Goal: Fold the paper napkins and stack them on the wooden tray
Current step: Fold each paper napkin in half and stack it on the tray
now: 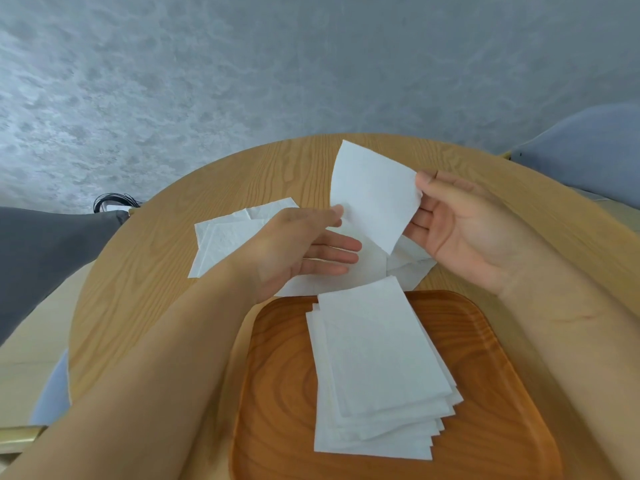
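Right hand (460,230) is pinching the right edge of a folded napkin (375,192), thumb on the upper face and fingertips behind it. The napkin is being held up in the air, above the tabletop (156,271), tilting so that its far corner is pointing away from the person.

Left hand (301,244) is reaching in from the left with fingers lying straight and slightly apart. Its thumb tip is touching the napkin's lower left edge; cannot tell whether it is actually gripping the paper. The two hands are facing each other, with the napkin spanning the gap between them.

Unfolded napkins (225,237) are lying flat on the tabletop, showing to the left of the left hand and passing beneath it. One more loose, creased sheet (408,268) is lying under both hands, just below the right hand's fingers.

Wooden tray (277,393) is sitting on the tabletop on the near side of both hands, between the two forearms. A napkin stack (374,368) is resting on the tray, the sheets fanning out a little at their near edges. The stack's far end is overhanging the tray rim and lying on the loose sheet.

Beyond the right hand, a grey-blue chair (588,150) is standing at the tabletop's edge.
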A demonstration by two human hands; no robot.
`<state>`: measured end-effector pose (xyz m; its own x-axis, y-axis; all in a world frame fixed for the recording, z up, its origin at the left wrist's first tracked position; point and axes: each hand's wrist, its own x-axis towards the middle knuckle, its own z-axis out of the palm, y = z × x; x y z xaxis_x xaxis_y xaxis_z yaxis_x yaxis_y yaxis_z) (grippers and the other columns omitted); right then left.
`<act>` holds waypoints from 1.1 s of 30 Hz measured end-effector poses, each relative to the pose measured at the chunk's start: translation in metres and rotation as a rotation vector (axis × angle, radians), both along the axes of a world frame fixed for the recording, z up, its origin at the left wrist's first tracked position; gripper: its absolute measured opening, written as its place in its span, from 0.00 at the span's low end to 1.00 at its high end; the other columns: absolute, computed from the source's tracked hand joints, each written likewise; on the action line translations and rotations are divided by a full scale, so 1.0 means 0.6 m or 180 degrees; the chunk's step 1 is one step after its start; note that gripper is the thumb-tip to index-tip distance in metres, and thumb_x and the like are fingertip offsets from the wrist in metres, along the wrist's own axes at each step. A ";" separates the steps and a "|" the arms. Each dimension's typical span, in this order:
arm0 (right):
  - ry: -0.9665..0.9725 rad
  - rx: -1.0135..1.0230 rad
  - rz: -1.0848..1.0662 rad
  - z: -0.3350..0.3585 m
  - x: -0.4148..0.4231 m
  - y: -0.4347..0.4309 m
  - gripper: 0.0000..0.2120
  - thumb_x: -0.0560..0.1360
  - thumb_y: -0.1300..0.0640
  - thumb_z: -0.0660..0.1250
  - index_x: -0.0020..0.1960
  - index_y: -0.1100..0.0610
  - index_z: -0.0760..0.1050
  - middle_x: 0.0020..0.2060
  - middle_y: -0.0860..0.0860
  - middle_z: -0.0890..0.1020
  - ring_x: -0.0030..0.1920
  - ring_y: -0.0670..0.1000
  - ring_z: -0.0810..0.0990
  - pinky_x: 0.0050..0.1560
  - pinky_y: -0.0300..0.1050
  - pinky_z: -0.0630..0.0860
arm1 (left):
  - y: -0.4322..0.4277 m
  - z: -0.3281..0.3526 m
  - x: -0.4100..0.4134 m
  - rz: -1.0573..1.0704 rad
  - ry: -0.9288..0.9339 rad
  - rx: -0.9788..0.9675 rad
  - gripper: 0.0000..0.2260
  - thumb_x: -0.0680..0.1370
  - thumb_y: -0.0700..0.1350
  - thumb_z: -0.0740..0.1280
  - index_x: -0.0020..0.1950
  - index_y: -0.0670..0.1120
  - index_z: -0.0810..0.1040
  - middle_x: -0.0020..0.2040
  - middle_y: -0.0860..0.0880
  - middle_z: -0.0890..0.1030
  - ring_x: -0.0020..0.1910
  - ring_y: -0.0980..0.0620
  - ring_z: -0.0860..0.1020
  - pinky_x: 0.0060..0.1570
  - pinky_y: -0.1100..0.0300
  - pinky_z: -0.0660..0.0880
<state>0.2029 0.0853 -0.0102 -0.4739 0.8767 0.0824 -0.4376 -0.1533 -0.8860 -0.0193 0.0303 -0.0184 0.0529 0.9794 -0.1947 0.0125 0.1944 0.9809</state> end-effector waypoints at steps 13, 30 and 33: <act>-0.0524 0.0248 -0.0245 -0.009 0.000 0.006 0.07 0.79 0.51 0.71 0.47 0.55 0.81 0.49 0.55 0.87 0.50 0.52 0.86 0.52 0.46 0.83 | 0.009 -0.003 -0.026 0.0601 -0.0238 0.0337 0.14 0.81 0.47 0.73 0.61 0.39 0.83 0.47 0.46 0.88 0.41 0.51 0.86 0.37 0.62 0.81; -0.2340 0.1257 -0.1326 -0.029 -0.002 0.005 0.03 0.75 0.52 0.76 0.48 0.48 0.84 0.44 0.44 0.86 0.44 0.44 0.84 0.49 0.44 0.81 | 0.012 -0.005 -0.029 0.0551 -0.0188 0.0543 0.13 0.80 0.48 0.73 0.58 0.40 0.85 0.45 0.46 0.86 0.35 0.53 0.82 0.38 0.62 0.80; -0.2217 0.1632 -0.0834 -0.020 -0.012 -0.010 0.10 0.72 0.44 0.75 0.51 0.46 0.84 0.48 0.44 0.87 0.50 0.44 0.85 0.57 0.48 0.82 | 0.008 -0.003 -0.025 0.0496 -0.0279 0.0573 0.13 0.80 0.47 0.73 0.57 0.38 0.84 0.46 0.44 0.87 0.39 0.50 0.85 0.39 0.61 0.82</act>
